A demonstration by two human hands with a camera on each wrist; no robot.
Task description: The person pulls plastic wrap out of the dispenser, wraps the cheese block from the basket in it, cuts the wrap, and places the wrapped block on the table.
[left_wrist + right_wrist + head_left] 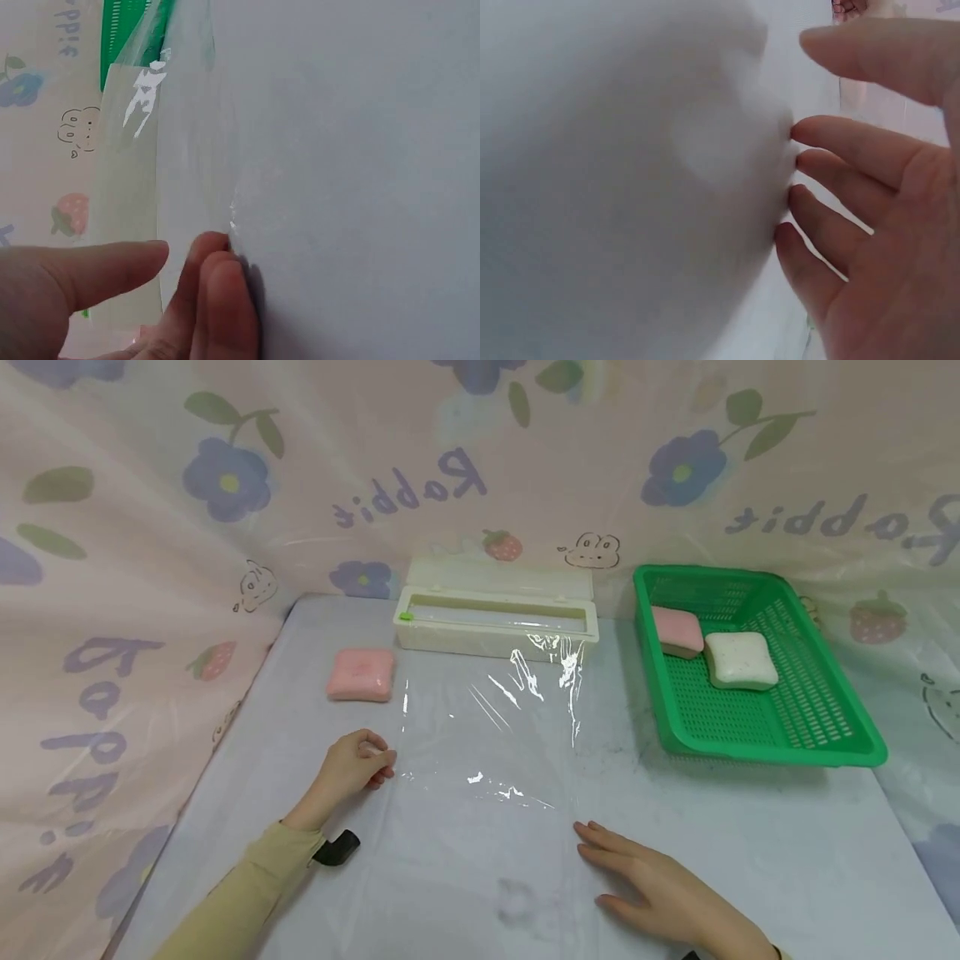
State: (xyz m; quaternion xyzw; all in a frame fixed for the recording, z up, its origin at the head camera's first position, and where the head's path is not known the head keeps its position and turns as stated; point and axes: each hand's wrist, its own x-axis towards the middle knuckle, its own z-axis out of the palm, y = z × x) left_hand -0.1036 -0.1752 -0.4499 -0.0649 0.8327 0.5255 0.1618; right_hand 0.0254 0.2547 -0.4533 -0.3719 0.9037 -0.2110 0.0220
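A sheet of clear plastic wrap runs out of a cream dispenser box over the white tabletop, with shiny wrinkles near the box. At the sheet's left edge is my left hand, fingers bent. In the left wrist view a gap parts the thumb from the fingers, whose tips are at the film's edge. My right hand lies by the sheet's lower right corner, fingers spread and fairly straight; in the right wrist view its fingertips touch the white surface. A pink soap bar lies beyond my left hand.
A green plastic basket stands at the right with a pink soap bar and a white soap bar in it. The dispenser's lid is raised against the patterned curtain at the back.
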